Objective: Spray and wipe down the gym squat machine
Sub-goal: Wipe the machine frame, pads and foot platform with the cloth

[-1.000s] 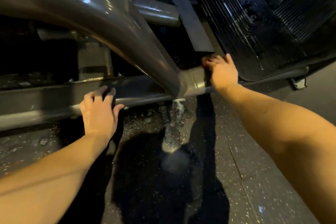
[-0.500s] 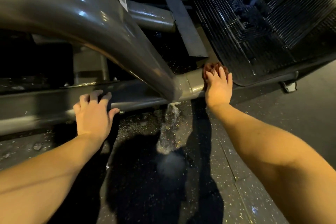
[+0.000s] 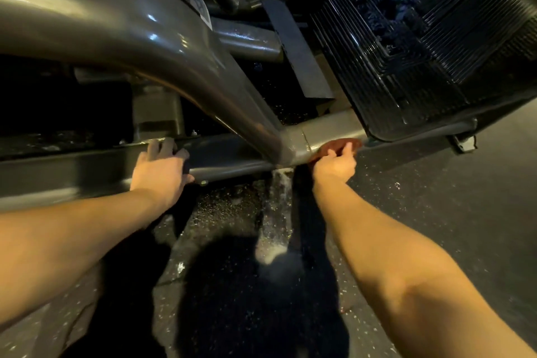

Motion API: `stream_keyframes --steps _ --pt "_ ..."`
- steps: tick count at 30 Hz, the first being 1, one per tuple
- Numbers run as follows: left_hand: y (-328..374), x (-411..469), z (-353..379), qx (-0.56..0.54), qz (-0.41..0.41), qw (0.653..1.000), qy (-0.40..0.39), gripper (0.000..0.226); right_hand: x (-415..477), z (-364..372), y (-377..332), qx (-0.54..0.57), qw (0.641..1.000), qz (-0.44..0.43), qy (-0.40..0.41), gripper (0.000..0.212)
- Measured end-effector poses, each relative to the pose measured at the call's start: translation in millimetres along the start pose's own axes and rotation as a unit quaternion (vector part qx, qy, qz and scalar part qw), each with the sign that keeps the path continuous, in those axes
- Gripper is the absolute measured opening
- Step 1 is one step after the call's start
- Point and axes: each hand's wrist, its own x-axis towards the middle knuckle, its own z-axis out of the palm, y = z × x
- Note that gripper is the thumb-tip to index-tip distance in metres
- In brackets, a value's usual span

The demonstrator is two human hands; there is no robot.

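The squat machine's grey steel frame fills the upper view: a thick curved tube [image 3: 122, 26] runs down to a weld joint on a low horizontal base bar [image 3: 328, 128]. My right hand [image 3: 334, 164] grips a reddish-brown cloth [image 3: 343, 144] against the front lower side of that bar, just right of the joint. My left hand [image 3: 161, 167] rests on the base bar to the left, fingers bent over its top edge. No spray bottle is in view.
The black ribbed footplate [image 3: 421, 38] tilts at the upper right, its lower edge just above the cloth. A wet foamy streak [image 3: 274, 218] runs over the dark speckled rubber floor [image 3: 436, 212] below the joint. More frame tubes [image 3: 247, 41] cross behind.
My right hand has slid with the cloth from the top of the base bar down onto its front lower side. My left hand stays on the bar.
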Motion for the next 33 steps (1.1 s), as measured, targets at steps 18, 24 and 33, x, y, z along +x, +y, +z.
stream_keyframes --steps 18,24,33 --pt "-44 -25 -5 -0.056 0.019 0.997 0.040 0.050 -180 59 17 -0.047 0.967 -0.127 -0.215 0.049" --pt "-82 -44 -7 -0.030 0.022 0.999 0.028 0.056 -155 69 25 -0.296 0.783 -0.491 -0.240 0.054" --pt "-151 -67 -15 -0.012 -0.074 0.997 0.021 0.060 -167 123 -15 -0.463 0.754 -0.426 -0.191 0.056"
